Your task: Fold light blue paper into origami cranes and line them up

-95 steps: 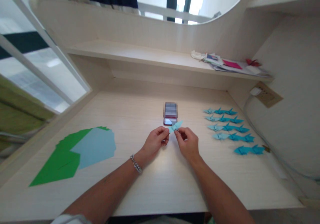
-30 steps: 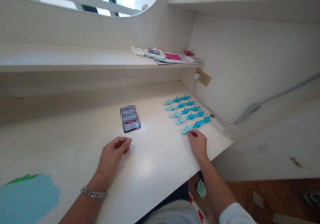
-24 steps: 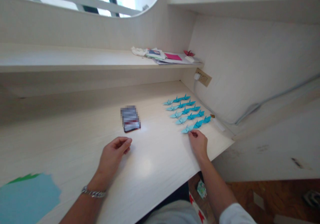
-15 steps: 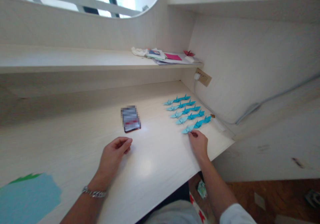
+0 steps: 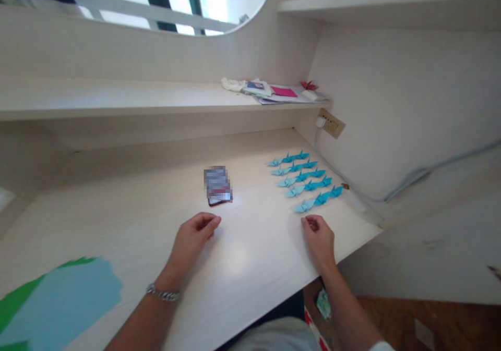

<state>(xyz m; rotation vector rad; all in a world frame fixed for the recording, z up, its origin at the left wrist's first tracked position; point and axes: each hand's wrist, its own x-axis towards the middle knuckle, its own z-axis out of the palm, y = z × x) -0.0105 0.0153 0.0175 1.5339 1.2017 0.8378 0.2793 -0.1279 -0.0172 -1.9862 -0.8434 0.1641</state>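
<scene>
Several small paper cranes (image 5: pixel 312 185) stand in rows on the right of the desk, pale blue at the left and deeper blue toward the right. My right hand (image 5: pixel 320 236) is just below the nearest row, apart from the closest pale crane (image 5: pixel 304 206). Its fingers are curled together with nothing visible in them. On the desk below the phone (image 5: pixel 218 186) lies my left hand (image 5: pixel 197 233), thumb pressed to the forefinger and nothing showing between them. The phone's screen is blurred out.
Blue and green sheets (image 5: pixel 74 299) cover the desk's near left. Papers (image 5: pixel 284 92) and a red folded paper (image 5: pixel 309 85) lie on the shelf (image 5: pixel 148 100) behind. A cable (image 5: pixel 332 167) runs from the wall socket (image 5: pixel 332 123) along the desk's right side.
My right hand has let go of the nearest pale crane and drawn back from it toward me. The whole view has shifted, so things appear further right; my left hand keeps its pose.
</scene>
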